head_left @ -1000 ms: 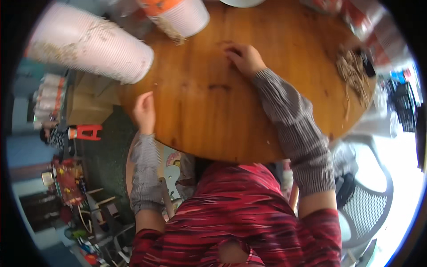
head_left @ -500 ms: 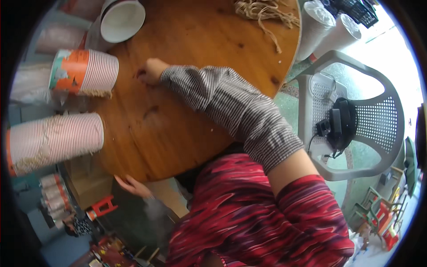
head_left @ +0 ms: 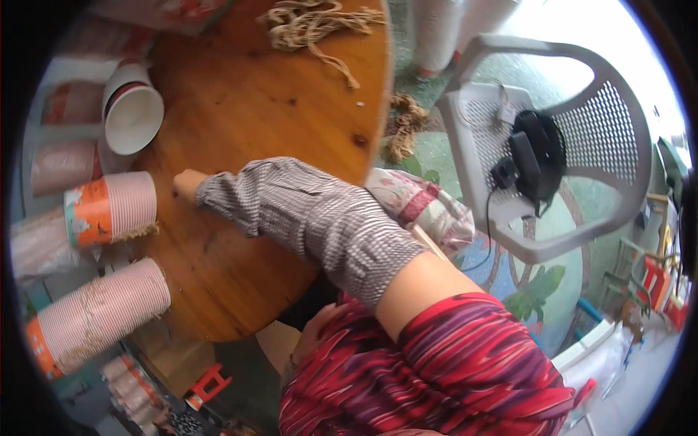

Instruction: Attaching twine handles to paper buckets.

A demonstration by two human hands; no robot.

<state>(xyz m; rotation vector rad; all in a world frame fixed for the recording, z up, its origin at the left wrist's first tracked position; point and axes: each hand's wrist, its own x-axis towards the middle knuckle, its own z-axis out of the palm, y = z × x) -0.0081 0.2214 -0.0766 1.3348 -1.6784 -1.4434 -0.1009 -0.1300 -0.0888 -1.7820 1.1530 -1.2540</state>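
Observation:
My right arm, in a checkered sleeve, stretches left across the round wooden table. At its end my right hand (head_left: 189,187) is over the tabletop, just right of a stack of paper cups with an orange and green print (head_left: 113,208). Its fingers are mostly hidden, and I see nothing held. Nearer me lies a longer stack of striped paper cups (head_left: 105,309), with frayed fibres along its side. Farther off, white paper cups (head_left: 134,120) lie with the mouth facing me. Close to my red patterned top is my left hand (head_left: 314,334), partly covered, its fingers not distinguishable.
Loose beige cord (head_left: 309,25) lies on the far part of the wooden table (head_left: 240,109). A grey plastic chair (head_left: 545,243) at right holds a black device (head_left: 536,156) with a cable. Floral fabric (head_left: 425,207) is beside the table edge. Wrapped cup stacks (head_left: 65,167) line the left.
The view has shifted, bringing the floral fabric and more floor into sight. My right hand has come closer to the printed cup stack. My left hand has drawn back from the table edge toward my body.

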